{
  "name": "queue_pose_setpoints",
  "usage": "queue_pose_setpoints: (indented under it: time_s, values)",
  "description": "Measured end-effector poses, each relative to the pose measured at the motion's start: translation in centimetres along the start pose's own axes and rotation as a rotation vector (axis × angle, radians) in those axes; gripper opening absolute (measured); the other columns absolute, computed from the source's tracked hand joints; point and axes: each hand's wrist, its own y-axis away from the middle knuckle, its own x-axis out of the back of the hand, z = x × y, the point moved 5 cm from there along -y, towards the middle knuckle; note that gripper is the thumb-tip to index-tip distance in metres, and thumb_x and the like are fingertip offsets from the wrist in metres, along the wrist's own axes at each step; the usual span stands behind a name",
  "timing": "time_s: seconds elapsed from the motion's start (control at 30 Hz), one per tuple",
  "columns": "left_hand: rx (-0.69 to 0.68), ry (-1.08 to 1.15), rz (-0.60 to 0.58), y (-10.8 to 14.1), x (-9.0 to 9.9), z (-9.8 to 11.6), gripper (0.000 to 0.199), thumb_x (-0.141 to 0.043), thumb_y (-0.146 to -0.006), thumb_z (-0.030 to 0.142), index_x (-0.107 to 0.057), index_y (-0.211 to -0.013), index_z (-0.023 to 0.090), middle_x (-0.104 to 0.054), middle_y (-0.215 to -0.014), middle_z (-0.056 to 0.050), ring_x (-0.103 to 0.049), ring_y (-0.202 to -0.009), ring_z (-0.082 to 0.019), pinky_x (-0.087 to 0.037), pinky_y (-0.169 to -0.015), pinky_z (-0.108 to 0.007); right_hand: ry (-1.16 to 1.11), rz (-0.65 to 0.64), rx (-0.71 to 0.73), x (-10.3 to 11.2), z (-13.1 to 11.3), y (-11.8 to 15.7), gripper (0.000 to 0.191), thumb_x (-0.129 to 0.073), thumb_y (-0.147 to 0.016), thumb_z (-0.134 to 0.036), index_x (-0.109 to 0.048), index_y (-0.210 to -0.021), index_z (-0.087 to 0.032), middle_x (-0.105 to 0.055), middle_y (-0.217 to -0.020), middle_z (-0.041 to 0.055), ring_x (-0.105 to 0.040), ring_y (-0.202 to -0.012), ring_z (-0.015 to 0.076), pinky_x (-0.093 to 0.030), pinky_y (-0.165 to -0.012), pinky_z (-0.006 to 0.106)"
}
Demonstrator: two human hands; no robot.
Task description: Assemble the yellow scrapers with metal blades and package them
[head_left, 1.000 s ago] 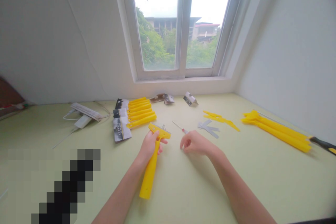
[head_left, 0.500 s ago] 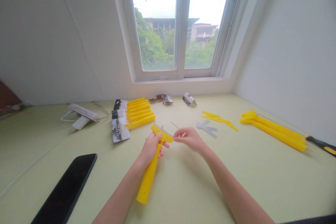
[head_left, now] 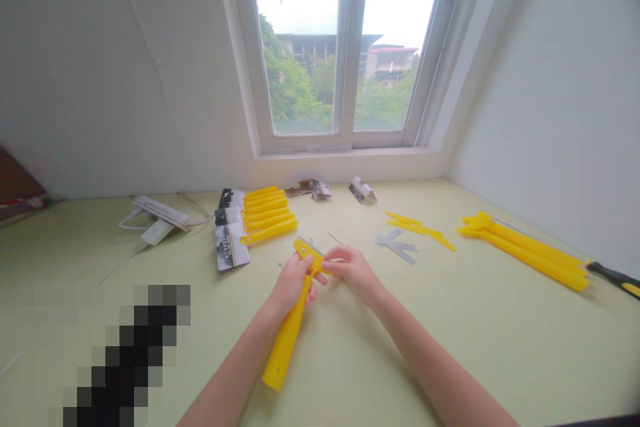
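Note:
My left hand (head_left: 293, 280) is closed around the neck of a yellow scraper (head_left: 286, 347), thumb lying on its wide head. The scraper's handle slants down toward me, and a grey metal edge with small screws shows along the head. My right hand (head_left: 355, 273) pinches the right end of that head, its fingertips covering the spot; whether a small part sits between them I cannot tell. A thin metal rod (head_left: 335, 238) shows just behind the right fingers, its other end hidden. Small metal bits (head_left: 311, 242) appear near the head's upper edge.
Grey flat blades (head_left: 397, 245) and yellow flat pieces (head_left: 420, 223) lie right of my hands. Further right are long yellow handles (head_left: 530, 250) and a black-handled tool (head_left: 613, 275). Carded yellow handles (head_left: 270, 220) lie at left, near a power strip (head_left: 163, 212). A pixelated dark patch covers the lower left.
My right hand has shifted slightly left, its fingers now overlapping the right end of the scraper's head. The scraper in my left hand has turned a little clockwise.

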Motion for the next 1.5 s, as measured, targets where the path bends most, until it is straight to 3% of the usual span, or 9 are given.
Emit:
queue_pose_setpoints:
  time_s: [0.23, 0.6, 0.8, 1.0, 1.1, 1.2, 1.3, 1.5]
  values:
    - [0.01, 0.003, -0.022, 0.0, -0.1, -0.3, 0.026, -0.038, -0.079, 0.038, -0.041, -0.087, 0.014, -0.061, -0.062, -0.002, -0.044, -0.028, -0.006, -0.027, -0.027, -0.016, -0.235, -0.011, -0.172, -0.4, 0.6, 0.3, 0.02, -0.068, -0.049, -0.018, -0.054, -0.063, -0.016, -0.055, -0.061, -0.0028, -0.053, -0.061, 0.0109, -0.037, -0.056, 0.023]
    - [-0.006, 0.015, -0.032, -0.2, 0.0, -0.2, 0.028, -0.039, -0.077, 0.04, -0.042, -0.087, 0.014, -0.061, -0.059, -0.002, -0.044, -0.028, -0.007, -0.026, -0.027, -0.017, -0.207, -0.043, -0.193, -0.3, 0.2, 0.5, 0.024, -0.062, -0.055, -0.017, -0.054, -0.078, -0.018, -0.058, -0.063, -0.0015, -0.055, -0.061, 0.0109, -0.038, -0.056, 0.022]
    - [0.016, 0.005, -0.075, 0.0, -0.3, -0.2, 0.031, -0.04, -0.077, 0.042, -0.043, -0.089, 0.014, -0.061, -0.061, -0.002, -0.046, -0.029, -0.008, -0.028, -0.028, -0.018, -0.12, -0.118, -0.164, -0.3, -0.1, 0.5, 0.005, -0.059, -0.056, -0.017, -0.056, -0.059, -0.015, -0.054, -0.059, -0.0008, -0.05, -0.059, 0.0098, -0.036, -0.053, 0.021]
    - [0.061, -0.018, -0.046, -0.2, -0.2, -0.6, 0.04, -0.04, -0.077, 0.05, -0.043, -0.092, 0.013, -0.062, -0.069, -0.006, -0.053, -0.039, -0.011, -0.042, -0.039, -0.023, -0.117, -0.064, -0.125, 0.1, -0.2, 0.4, 0.004, -0.058, -0.056, -0.019, -0.056, -0.056, -0.015, -0.052, -0.057, -0.0017, -0.05, -0.061, 0.0103, -0.037, -0.057, 0.022]
    - [-0.065, -0.188, 0.151, 0.1, 0.9, 0.3, 0.044, -0.044, -0.076, 0.049, -0.044, -0.102, 0.013, -0.06, -0.092, -0.012, -0.061, -0.064, -0.015, -0.049, -0.058, -0.029, -0.137, -0.004, -0.119, 0.8, -0.2, 0.2, 0.006, -0.058, -0.056, -0.019, -0.059, -0.06, -0.015, -0.055, -0.061, -0.0009, -0.05, -0.062, 0.0103, -0.039, -0.06, 0.023]
    - [-0.38, -0.584, 0.338, 1.4, 1.3, 2.8, 0.046, -0.051, -0.075, 0.039, -0.042, -0.116, 0.019, -0.045, -0.122, -0.012, -0.053, -0.097, -0.021, -0.046, -0.077, -0.033, -0.146, 0.039, -0.119, 1.5, -0.4, 0.1, 0.008, -0.057, -0.055, -0.018, -0.06, -0.061, -0.015, -0.056, -0.061, -0.0004, -0.05, -0.06, 0.0102, -0.039, -0.061, 0.024]
    - [-0.575, -0.968, 0.204, 2.5, -0.4, 4.0, 0.04, -0.049, -0.077, 0.03, -0.047, -0.117, 0.028, -0.036, -0.132, -0.005, -0.047, -0.106, -0.021, -0.039, -0.09, -0.037, -0.126, 0.045, -0.117, 2.0, -0.7, 0.1, 0.005, -0.056, -0.054, -0.018, -0.058, -0.058, -0.015, -0.053, -0.056, -0.0016, -0.049, -0.059, 0.0101, -0.039, -0.06, 0.023]
    - [-0.546, -1.291, 0.06, 3.0, -1.8, 3.3, 0.049, -0.049, -0.075, 0.023, -0.042, -0.123, 0.034, -0.035, -0.134, -0.004, -0.05, -0.104, -0.023, -0.04, -0.087, -0.04, -0.073, 0.068, -0.11, 2.4, -0.5, -0.1, 0.005, -0.054, -0.054, -0.019, -0.058, -0.056, -0.015, -0.054, -0.055, -0.0016, -0.051, -0.06, 0.0106, -0.038, -0.058, 0.023]
